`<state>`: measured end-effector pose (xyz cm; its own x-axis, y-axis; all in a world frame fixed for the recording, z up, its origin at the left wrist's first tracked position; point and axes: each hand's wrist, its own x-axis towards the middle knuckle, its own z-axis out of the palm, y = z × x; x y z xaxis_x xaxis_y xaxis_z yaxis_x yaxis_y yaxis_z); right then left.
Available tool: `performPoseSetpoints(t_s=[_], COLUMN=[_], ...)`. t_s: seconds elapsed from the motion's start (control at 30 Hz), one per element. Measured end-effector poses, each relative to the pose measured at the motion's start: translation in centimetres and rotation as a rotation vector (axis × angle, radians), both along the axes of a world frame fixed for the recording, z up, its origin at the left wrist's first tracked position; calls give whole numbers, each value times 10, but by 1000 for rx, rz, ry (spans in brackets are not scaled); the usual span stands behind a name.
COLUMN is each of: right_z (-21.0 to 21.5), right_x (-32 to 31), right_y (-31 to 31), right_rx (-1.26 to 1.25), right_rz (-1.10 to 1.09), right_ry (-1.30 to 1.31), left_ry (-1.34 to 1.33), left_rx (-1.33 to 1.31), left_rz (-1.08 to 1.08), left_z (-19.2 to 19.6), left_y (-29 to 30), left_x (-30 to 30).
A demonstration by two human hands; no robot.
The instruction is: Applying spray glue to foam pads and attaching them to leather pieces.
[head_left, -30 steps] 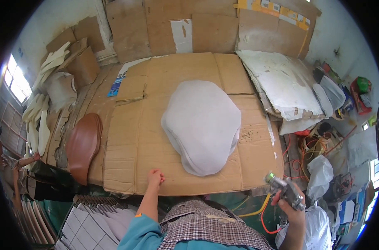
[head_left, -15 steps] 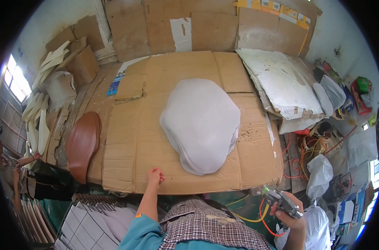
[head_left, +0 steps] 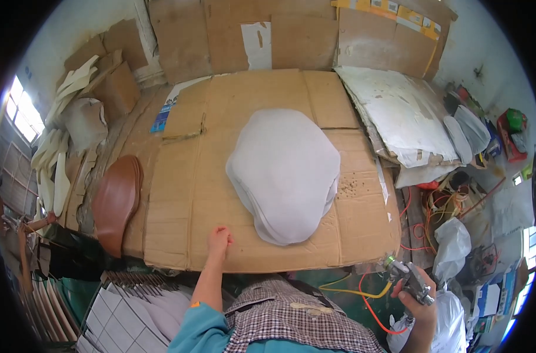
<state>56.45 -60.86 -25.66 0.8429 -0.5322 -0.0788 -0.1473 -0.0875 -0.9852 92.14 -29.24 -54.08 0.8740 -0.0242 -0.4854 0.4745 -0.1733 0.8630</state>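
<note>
A stack of pale grey, rounded panels (head_left: pixel 284 170) lies on the cardboard-covered table (head_left: pixel 176 206), with its narrower end toward me. My left hand (head_left: pixel 220 240) rests over the table's near edge, left of the stack and apart from it. Its fingers are curled in, and I see nothing in them. Off the table's near right corner, my right hand (head_left: pixel 422 300) grips a metal spray gun (head_left: pixel 410 281) with a green ring behind its nozzle. The nozzle points left and slightly up. A yellow hose (head_left: pixel 362 293) and an orange hose (head_left: pixel 371 309) hang below the gun.
Brown leather-like panels (head_left: pixel 118 203) lie at the table's left. White-topped sheets (head_left: pixel 403 117) are piled at the far right, beside tangled orange hoses (head_left: pixel 447 203). Cardboard (head_left: pixel 303 41) lines the back wall. Grey panels (head_left: pixel 123 317) hang on a rack below left; white bags (head_left: pixel 450 253) stand right.
My right hand has moved the spray gun a little right, and its nozzle now sits slightly higher. My left hand has shifted very little, and the grey stack stays in place.
</note>
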Motion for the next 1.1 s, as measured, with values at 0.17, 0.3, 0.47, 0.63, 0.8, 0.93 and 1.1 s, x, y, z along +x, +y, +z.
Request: performPoseSetpoints(t_s=[0.17,0.3,0.47,0.63,0.8,0.93,1.1], right_z=[-5,-12,-7,-12,-12,-5,-8], right_x=[12,2,-11,-25,-5,-13,-26], right_y=[9,9,3,2,-3,-2,-6], right_rx=[66,57,40,24,23,-16,26], right_rz=[-52,-4,-183,8,-272,-309,44], right_ry=[-137,-149,-108,-101,-140,-91,-15], left_ry=[-95,-267,-429,-502,-522,-569,-492], left_rx=[-55,9,237,430,661,660,653], left_rz=[-139,-288,-357,-402,-424,-392,-449], left_z=[13,-5,-9,20,24,22,31], left_y=[-45,-74,-94,-108,-116,-116,-121], left_x=[-1,5,2,-7,-7,-10,-13])
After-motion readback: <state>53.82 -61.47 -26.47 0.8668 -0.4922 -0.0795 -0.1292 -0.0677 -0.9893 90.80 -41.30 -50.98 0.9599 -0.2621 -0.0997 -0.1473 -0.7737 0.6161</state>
